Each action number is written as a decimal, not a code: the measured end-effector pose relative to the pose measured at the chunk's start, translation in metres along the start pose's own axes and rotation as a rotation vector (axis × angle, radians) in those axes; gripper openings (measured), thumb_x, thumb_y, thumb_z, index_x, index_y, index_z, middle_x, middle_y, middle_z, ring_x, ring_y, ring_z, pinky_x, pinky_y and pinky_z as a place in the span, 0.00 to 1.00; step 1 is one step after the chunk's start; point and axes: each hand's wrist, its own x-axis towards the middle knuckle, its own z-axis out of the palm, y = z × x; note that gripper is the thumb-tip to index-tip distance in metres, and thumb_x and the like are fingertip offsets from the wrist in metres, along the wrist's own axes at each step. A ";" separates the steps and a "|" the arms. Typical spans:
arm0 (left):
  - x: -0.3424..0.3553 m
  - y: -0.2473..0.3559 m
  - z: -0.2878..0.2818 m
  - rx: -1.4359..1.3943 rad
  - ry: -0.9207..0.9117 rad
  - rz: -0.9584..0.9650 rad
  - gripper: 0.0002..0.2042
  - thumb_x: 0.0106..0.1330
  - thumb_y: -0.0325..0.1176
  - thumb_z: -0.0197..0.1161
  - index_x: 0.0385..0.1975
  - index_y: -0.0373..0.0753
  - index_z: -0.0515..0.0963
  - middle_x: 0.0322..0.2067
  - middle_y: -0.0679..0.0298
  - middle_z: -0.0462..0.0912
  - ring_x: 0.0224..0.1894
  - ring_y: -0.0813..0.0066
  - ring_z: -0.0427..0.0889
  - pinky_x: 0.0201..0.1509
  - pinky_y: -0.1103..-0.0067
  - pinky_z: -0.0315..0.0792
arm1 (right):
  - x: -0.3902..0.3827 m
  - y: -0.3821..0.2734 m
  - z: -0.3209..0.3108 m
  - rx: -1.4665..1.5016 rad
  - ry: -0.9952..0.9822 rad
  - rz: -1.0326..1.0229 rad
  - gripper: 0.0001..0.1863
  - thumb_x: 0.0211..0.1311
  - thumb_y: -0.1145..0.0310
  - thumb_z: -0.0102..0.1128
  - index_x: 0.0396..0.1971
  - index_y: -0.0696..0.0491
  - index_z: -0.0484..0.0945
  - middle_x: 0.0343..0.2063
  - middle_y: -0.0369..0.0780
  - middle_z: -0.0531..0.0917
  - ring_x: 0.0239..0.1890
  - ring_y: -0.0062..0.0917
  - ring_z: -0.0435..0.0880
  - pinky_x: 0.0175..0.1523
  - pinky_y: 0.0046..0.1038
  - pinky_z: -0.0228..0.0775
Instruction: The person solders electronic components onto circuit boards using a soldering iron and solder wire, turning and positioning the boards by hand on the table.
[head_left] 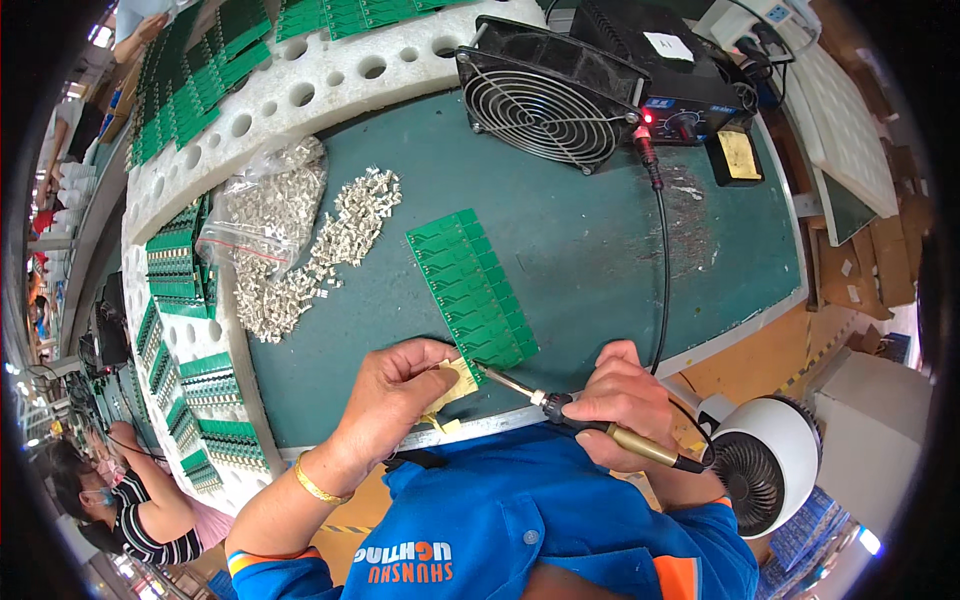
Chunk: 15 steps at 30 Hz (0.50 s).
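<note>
Green workbench [600, 260] below, right hand [622, 405] holds soldering iron [641, 447] (near board [472, 290]).

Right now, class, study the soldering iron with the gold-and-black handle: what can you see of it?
The slim soldering iron with a gold-and-black handle is held aslant, tip up and left, rear end down and right. A thin, metallic-looking shaft leads from a black collar; behind it, the handle's gold section ends in black, where a thin black cord curves away. The bare right hand has it in a finger grip. Its tip is by the near-left corner of the green rectangular circuit-board panel; contact cannot be told.
</note>
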 end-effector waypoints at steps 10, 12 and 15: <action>-0.002 0.003 0.002 0.021 0.028 -0.030 0.09 0.64 0.22 0.58 0.42 0.32 0.79 0.35 0.65 0.84 0.33 0.86 0.80 0.36 0.87 0.72 | -0.003 0.003 -0.003 0.021 0.069 -0.004 0.15 0.42 0.74 0.68 0.35 0.51 0.82 0.22 0.33 0.82 0.24 0.26 0.77 0.40 0.33 0.64; -0.001 0.004 0.002 0.019 0.027 -0.032 0.09 0.63 0.22 0.58 0.42 0.32 0.79 0.35 0.65 0.84 0.33 0.87 0.79 0.36 0.88 0.72 | 0.000 0.004 -0.002 0.027 0.063 -0.017 0.15 0.42 0.74 0.68 0.35 0.52 0.82 0.22 0.34 0.82 0.24 0.26 0.77 0.39 0.33 0.64; -0.002 0.007 0.003 0.029 0.032 -0.042 0.09 0.63 0.23 0.58 0.42 0.33 0.80 0.35 0.66 0.84 0.32 0.87 0.79 0.35 0.88 0.71 | 0.002 0.005 -0.001 0.037 0.060 -0.017 0.14 0.44 0.73 0.69 0.35 0.52 0.82 0.23 0.34 0.82 0.24 0.26 0.78 0.39 0.33 0.64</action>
